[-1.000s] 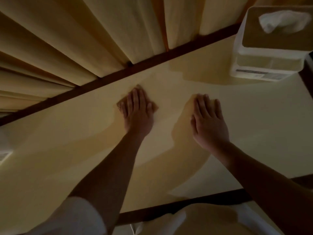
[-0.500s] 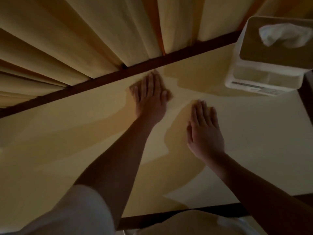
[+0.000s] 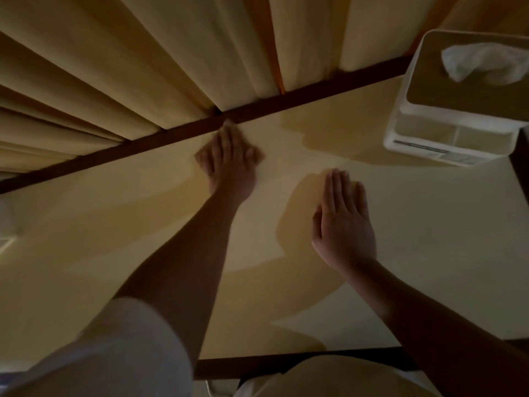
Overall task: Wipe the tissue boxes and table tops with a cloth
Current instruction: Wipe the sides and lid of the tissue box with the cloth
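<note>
My left hand [image 3: 229, 159] lay flat, fingers straight, pressing the cloth [image 3: 259, 157] onto the cream surface [image 3: 429, 224], well left of the tissue box [image 3: 423, 133]. My right hand [image 3: 343, 222] rested flat on the surface, nearer the tissue box and below-left of it, grasping nothing.

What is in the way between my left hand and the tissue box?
Nothing visible. Only bare table lies between the left hand and the tissue box; the right hand rests flat nearer you, off that path.
</note>
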A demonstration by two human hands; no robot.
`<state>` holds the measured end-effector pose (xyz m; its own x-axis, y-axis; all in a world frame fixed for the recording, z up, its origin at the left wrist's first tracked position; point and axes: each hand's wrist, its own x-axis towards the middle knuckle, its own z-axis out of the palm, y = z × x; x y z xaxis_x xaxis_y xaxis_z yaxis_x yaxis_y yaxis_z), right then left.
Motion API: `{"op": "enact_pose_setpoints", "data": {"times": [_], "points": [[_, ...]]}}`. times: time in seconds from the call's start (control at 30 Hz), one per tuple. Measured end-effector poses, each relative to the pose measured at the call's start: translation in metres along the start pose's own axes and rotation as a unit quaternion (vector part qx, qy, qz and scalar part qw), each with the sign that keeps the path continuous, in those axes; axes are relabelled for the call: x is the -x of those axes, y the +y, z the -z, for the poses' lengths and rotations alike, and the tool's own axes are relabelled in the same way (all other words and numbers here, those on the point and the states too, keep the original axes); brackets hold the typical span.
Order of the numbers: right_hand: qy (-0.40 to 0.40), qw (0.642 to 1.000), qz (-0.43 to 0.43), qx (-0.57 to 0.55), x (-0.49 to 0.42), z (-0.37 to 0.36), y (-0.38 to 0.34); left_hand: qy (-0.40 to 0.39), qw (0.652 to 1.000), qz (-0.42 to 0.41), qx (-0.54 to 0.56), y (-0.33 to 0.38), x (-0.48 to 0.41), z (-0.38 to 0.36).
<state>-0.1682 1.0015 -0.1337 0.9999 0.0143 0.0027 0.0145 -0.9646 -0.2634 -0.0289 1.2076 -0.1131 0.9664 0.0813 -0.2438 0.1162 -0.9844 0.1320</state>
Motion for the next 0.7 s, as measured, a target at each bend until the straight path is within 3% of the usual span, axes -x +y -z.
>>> {"op": "enact_pose_setpoints", "data": {"times": [0.07, 0.13, 0.23, 0.3, 0.37, 0.43, 0.5, 0.6, 0.7], "points": [[0.005, 1.0, -0.001, -0.001, 0.0, 0.0, -0.001, -0.02, 0.999, -0.037, 0.009, 0.042, -0.013, -0.004], [0.008, 1.0, -0.002, -0.005, 0.0, 0.001, 0.0, -0.039, 0.988, -0.146, -0.021, 0.067, 0.003, -0.014], [0.012, 1.0, 0.004, -0.011, 0.0, 0.002, 0.001, -0.036, 0.962, -0.257, -0.083, 0.035, 0.052, -0.028], [0.011, 1.0, 0.008, -0.007, 0.0, 0.001, 0.001, -0.045, 0.964, -0.248, -0.081, -0.004, 0.065, -0.028], [0.006, 1.0, 0.009, -0.004, 0.0, -0.001, 0.001, -0.046, 0.984, -0.163, -0.058, -0.03, 0.053, -0.021], [0.003, 1.0, 0.007, -0.002, -0.001, -0.001, -0.001, -0.032, 0.997, -0.061, -0.023, -0.026, 0.024, -0.012], [0.002, 1.0, 0.011, 0.0, 0.0, -0.003, 0.0, -0.021, 1.0, -0.015, 0.004, 0.001, -0.001, -0.007], [0.009, 0.999, 0.044, 0.008, 0.004, -0.004, 0.003, -0.047, 0.996, -0.081, 0.005, 0.041, -0.002, -0.009], [0.016, 0.997, 0.071, 0.002, 0.003, -0.005, 0.001, -0.061, 0.981, -0.181, -0.034, 0.036, 0.03, -0.018]]}}
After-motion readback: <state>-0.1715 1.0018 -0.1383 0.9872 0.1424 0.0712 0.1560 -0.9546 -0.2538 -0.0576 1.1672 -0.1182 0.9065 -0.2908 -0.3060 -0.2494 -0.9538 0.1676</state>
